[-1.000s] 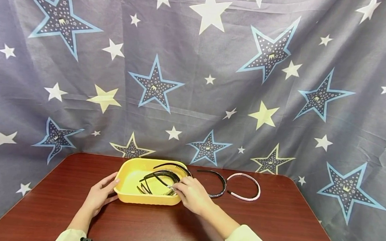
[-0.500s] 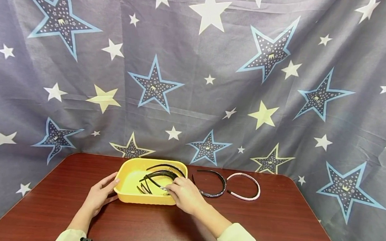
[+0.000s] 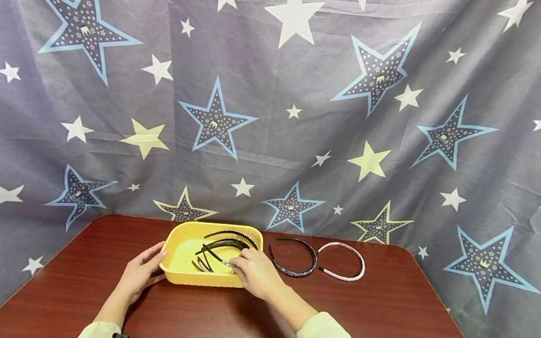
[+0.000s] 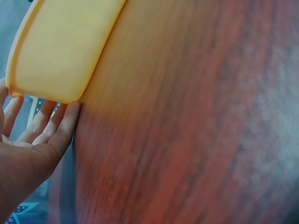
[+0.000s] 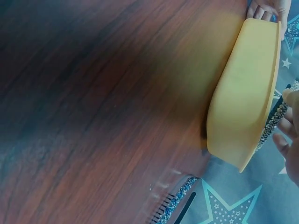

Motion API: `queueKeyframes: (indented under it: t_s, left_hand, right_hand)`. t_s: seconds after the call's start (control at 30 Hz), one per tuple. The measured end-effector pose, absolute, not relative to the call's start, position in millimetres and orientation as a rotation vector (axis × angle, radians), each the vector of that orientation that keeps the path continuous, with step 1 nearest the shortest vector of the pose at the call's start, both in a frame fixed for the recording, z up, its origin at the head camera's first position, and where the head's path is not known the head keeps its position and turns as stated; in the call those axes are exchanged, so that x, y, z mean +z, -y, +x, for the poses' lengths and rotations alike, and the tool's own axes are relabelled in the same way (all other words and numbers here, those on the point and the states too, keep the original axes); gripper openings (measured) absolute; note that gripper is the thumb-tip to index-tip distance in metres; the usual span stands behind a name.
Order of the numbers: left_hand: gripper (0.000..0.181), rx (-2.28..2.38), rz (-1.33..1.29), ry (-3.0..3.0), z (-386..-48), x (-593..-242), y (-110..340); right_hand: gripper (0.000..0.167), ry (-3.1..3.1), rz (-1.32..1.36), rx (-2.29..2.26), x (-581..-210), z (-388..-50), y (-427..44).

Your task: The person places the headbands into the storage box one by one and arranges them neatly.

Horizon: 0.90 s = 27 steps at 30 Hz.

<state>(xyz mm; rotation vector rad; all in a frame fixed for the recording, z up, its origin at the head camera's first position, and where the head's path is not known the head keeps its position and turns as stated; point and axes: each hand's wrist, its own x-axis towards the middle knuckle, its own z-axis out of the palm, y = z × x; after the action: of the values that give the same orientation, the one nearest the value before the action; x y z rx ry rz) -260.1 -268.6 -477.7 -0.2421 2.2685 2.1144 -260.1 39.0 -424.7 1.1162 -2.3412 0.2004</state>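
Note:
My left hand [image 3: 141, 271] holds the left end of a yellow plastic basin [image 3: 203, 279], thumb at the rim and fingers against the outer wall. In the left wrist view the fingertips touch the basin's end wall. Over the basin's right end, my right hand [image 3: 257, 273] pinches a black headband with a glittery stretch [image 5: 276, 120], seen beyond the rim in the right wrist view. Several black toothed headbands [image 3: 232, 234] lie bunched in the basin, partly hidden by the right hand.
Right of the basin a dark glittery headband [image 3: 315, 261] lies on the reddish-brown table [image 3: 194, 321]. Beside it, further right, is a pink headband [image 3: 363, 264]. A grey curtain with stars [image 3: 276, 85] hangs behind the table.
My right hand has moved left with the glittery headband, further over the basin. The black headband near the far rim has shifted left into the basin. The left hand has stayed put.

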Motion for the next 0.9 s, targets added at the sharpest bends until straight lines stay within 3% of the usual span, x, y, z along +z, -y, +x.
queueKeyframes:
  t_s: [0.9]
  left_hand:
    - [0.07, 2.127, -0.255, -2.26, -260.7, -478.4, 268.5]
  right_hand:
    - [0.015, 2.471, 1.092, 0.204, -428.9, -262.7, -32.6]
